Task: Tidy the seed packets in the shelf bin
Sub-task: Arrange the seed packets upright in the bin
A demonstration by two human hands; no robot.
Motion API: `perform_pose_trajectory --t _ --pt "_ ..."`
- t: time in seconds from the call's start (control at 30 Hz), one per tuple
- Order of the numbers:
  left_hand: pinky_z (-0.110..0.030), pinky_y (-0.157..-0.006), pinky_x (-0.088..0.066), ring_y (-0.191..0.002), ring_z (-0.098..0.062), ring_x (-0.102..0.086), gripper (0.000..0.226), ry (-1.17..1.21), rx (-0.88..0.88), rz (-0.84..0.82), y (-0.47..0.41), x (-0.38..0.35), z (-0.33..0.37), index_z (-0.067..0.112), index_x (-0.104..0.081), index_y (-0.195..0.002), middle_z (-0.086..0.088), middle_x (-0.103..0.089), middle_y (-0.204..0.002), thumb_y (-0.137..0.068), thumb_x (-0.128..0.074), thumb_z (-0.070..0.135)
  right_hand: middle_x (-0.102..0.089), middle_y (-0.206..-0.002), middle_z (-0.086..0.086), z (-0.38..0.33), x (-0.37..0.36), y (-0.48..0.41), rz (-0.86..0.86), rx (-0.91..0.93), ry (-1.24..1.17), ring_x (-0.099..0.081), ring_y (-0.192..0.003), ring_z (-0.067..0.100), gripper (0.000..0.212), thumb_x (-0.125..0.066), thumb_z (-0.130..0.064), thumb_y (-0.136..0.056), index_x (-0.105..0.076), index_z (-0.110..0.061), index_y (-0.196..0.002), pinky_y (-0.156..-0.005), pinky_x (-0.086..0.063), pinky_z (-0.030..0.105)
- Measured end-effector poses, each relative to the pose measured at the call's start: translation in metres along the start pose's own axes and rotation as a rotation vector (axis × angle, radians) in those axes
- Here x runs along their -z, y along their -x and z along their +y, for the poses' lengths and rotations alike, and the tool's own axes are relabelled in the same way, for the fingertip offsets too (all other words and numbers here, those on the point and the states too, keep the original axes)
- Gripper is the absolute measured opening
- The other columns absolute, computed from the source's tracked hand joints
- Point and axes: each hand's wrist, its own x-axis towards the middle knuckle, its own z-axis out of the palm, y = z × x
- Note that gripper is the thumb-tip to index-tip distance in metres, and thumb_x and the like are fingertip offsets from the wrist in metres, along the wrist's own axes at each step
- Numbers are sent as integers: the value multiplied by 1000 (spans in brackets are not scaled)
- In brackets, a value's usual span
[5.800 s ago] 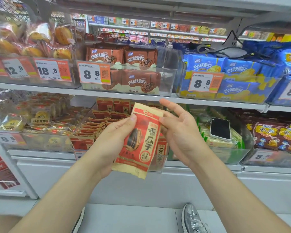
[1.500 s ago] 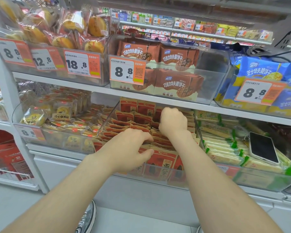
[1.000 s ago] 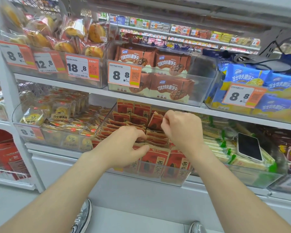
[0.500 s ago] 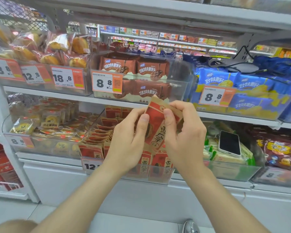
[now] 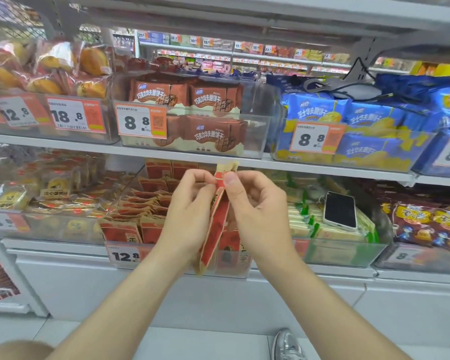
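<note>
A red and tan seed packet (image 5: 217,224) hangs upright and edge-on in front of the clear shelf bin (image 5: 125,255), held between both hands. My left hand (image 5: 190,216) pinches its top edge with its fingers along the packet's left side. My right hand (image 5: 257,214) pinches the top from the right, thumb on the packet. Behind my hands the bin holds several more red seed packets (image 5: 146,203), standing in rows, with a 12.8 price tag on its front.
A phone (image 5: 340,209) lies on green and white packs in the bin to the right. Yellow cake packs (image 5: 37,193) fill the bin to the left. The shelf above (image 5: 192,157) carries brown and blue biscuit bags. A shoe (image 5: 287,346) shows on the floor.
Both hands went into the bin, lifted a seed packet out and turned it from face-on to edge-on. The camera view has drawn back and up from the bin.
</note>
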Motion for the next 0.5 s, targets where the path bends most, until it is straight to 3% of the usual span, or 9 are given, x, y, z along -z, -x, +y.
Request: perform_pose_trajectory --t 0.13,0.2,0.27,0.33,0.5 --pt "-38 -68 -59 -80 -15 -68 28 25 9 -138 12 -9 1 18 -54 -113 -8 -71 -88 -111 -52 46 -74 -89 7 4 1 1 -29 -107 -68 -67 -75 15 16 -59 -29 -110 -66 -18 -102 -64 -56 37" --pt "-34 -68 -59 -80 -13 -69 38 -20 -11 -159 15 -10 2 20 -53 -114 -11 -70 -91 -103 -53 57 -74 -90 2 8 2 -1 -24 -76 -26 -67 -79 15 19 -55 -30 -113 -65 -26 -97 -69 -55 40" --pt "-29 -65 -53 -76 -11 -66 32 -93 -22 -128 15 -8 1 23 -54 -110 2 -68 -84 -106 -50 55 -72 -88 -4 12 2 -2 -23 22 92 -66 -79 14 21 -52 -33 -112 -62 -32 -93 -74 -57 49" --pt "-35 -69 -49 -77 -14 -62 27 -114 -17 -99 14 -5 -1 26 -54 -103 9 -64 -79 -113 -43 48 -71 -87 -6 13 -1 1 -53 121 210 -66 -79 14 19 -50 -35 -111 -62 -29 -97 -77 -56 53" --pt "-38 -80 -59 -90 -14 -65 30 -79 -109 -222 18 4 4 12 -49 -112 -2 -65 -97 -114 -43 41 -74 -84 3 11 -7 8 -76 135 170 -68 -74 30 19 -56 -39 -109 -65 -29 -97 -63 -57 50"
